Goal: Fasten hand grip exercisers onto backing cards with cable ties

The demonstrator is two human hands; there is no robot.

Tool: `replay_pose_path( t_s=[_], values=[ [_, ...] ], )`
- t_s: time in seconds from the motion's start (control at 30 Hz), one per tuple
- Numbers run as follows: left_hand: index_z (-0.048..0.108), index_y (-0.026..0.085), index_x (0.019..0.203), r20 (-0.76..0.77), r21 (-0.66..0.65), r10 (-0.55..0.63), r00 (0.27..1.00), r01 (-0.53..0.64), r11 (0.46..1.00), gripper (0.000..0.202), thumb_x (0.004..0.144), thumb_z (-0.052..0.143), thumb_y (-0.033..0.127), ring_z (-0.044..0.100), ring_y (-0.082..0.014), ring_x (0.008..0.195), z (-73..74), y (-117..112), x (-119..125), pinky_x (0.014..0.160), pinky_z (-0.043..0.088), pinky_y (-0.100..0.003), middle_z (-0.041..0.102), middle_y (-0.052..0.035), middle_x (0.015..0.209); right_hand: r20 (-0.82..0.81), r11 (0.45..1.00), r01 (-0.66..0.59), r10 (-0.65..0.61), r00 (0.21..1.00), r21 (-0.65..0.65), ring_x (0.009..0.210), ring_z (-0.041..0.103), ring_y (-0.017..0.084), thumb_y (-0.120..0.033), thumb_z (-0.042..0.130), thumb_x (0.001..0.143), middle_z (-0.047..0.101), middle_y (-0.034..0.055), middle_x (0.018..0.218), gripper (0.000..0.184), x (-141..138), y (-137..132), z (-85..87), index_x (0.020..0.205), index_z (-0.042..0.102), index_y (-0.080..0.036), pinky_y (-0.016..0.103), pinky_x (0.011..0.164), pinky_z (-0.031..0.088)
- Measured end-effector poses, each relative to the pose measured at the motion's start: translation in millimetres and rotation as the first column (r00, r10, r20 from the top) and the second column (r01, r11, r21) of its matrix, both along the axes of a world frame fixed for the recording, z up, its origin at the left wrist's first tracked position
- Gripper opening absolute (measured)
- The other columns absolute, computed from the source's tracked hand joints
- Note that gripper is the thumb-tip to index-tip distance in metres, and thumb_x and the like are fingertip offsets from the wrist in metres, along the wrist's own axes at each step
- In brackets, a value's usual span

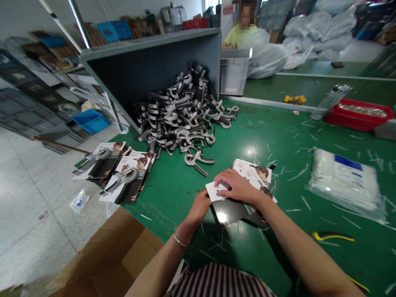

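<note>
A stack of printed packaging cards [252, 173] lies on the green table [278, 136] in front of me. My right hand [236, 186] rests flat on top of the stack, fingers spread over the near white corner. My left hand [199, 206] pinches the left edge of a card at the bottom of the stack. A grey and black hand gripper [198, 159] lies loose just beyond the cards. Behind it rises a big pile of the same hand grippers [185, 111].
Finished cards with grippers mounted [119, 169] lie at the table's left edge above cardboard boxes [114, 251]. A plastic bag of white items [346, 177], a red tray [359, 113], a grey bin [234, 72] and yellow-handled cutters [332, 236] are around. Another person sits far behind.
</note>
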State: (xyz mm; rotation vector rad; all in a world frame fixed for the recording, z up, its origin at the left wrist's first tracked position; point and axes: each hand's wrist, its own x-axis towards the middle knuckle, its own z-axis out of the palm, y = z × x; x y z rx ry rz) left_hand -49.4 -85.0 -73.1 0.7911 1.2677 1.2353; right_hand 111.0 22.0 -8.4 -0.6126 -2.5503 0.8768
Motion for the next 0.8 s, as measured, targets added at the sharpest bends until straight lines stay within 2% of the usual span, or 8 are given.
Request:
replay_pose_path(
  t_s=[0.07, 0.23, 0.4, 0.57, 0.7, 0.8],
  values=[
    [0.075, 0.014, 0.100, 0.018, 0.004, 0.018, 1.000, -0.018, 1.000, 0.035, 0.068, 0.079, 0.028, 0.067, -0.0209, 0.084, -0.9, -1.8, -0.1, 0.088, 0.050, -0.033, 0.076, -0.0058, 0.095, 0.002, 1.000, -0.006, 0.006, 1.000, 0.002, 0.106, 0.053, 0.025, -0.024, 0.075, 0.078, 0.068, 0.0034, 0.108, 0.023, 0.3, 0.2, 0.3, 0.099, 0.065, -0.024, 0.040, 0.093, 0.040],
    [0.077, 0.014, 0.097, 0.072, 0.026, -0.029, 0.997, 0.027, 0.999, 0.031, 0.068, 0.079, 0.027, 0.068, -0.0215, 0.087, -2.1, -5.1, -0.4, 0.092, 0.049, -0.035, 0.076, -0.0060, 0.095, 0.004, 0.999, -0.037, 0.037, 0.999, 0.013, 0.104, 0.054, 0.025, -0.025, 0.074, 0.080, 0.069, 0.0029, 0.107, 0.022, 0.8, 0.4, 0.9, 0.099, 0.065, -0.024, 0.040, 0.093, 0.041],
    [0.074, 0.014, 0.105, 0.165, -0.026, 0.067, 0.984, -0.063, 0.998, 0.039, 0.068, 0.080, 0.025, 0.068, -0.0210, 0.081, -2.7, 0.3, 0.1, 0.082, 0.052, -0.034, 0.076, -0.0065, 0.094, -0.005, 0.999, -0.037, 0.037, 0.999, 0.004, 0.104, 0.055, 0.024, -0.024, 0.073, 0.080, 0.069, 0.0031, 0.107, 0.021, 0.9, -0.1, 0.5, 0.099, 0.065, -0.024, 0.039, 0.093, 0.040],
    [0.075, 0.013, 0.106, 0.105, 0.033, -0.049, 0.993, 0.046, 0.998, 0.040, 0.068, 0.081, 0.025, 0.068, -0.0221, 0.087, -5.5, 1.4, -2.7, 0.089, 0.050, -0.034, 0.076, -0.0074, 0.099, 0.002, 0.998, -0.058, 0.058, 0.998, 0.016, 0.104, 0.054, 0.024, -0.026, 0.072, 0.083, 0.069, 0.0036, 0.107, 0.019, 2.2, 0.9, -0.9, 0.099, 0.064, -0.023, 0.039, 0.093, 0.039],
    [0.075, 0.014, 0.107, 0.117, 0.059, 0.012, 0.993, -0.019, 0.998, 0.042, 0.068, 0.081, 0.027, 0.068, -0.0229, 0.087, -8.3, -2.2, -2.8, 0.091, 0.049, -0.037, 0.076, -0.0071, 0.098, -0.004, 0.998, -0.056, 0.056, 0.998, 0.014, 0.104, 0.055, 0.024, -0.028, 0.072, 0.083, 0.068, 0.0037, 0.108, 0.019, 2.6, 2.0, -2.8, 0.100, 0.064, -0.022, 0.038, 0.094, 0.038],
    [0.076, 0.015, 0.104, 0.063, 0.052, -0.009, 0.998, 0.005, 0.999, 0.039, 0.069, 0.080, 0.029, 0.068, -0.0232, 0.088, -7.0, -4.0, -3.3, 0.093, 0.049, -0.037, 0.076, -0.0069, 0.099, -0.009, 0.998, -0.060, 0.060, 0.998, 0.018, 0.104, 0.055, 0.024, -0.028, 0.071, 0.083, 0.068, 0.0037, 0.108, 0.019, 2.5, 2.0, -2.9, 0.100, 0.064, -0.023, 0.038, 0.094, 0.038]
  ],
)
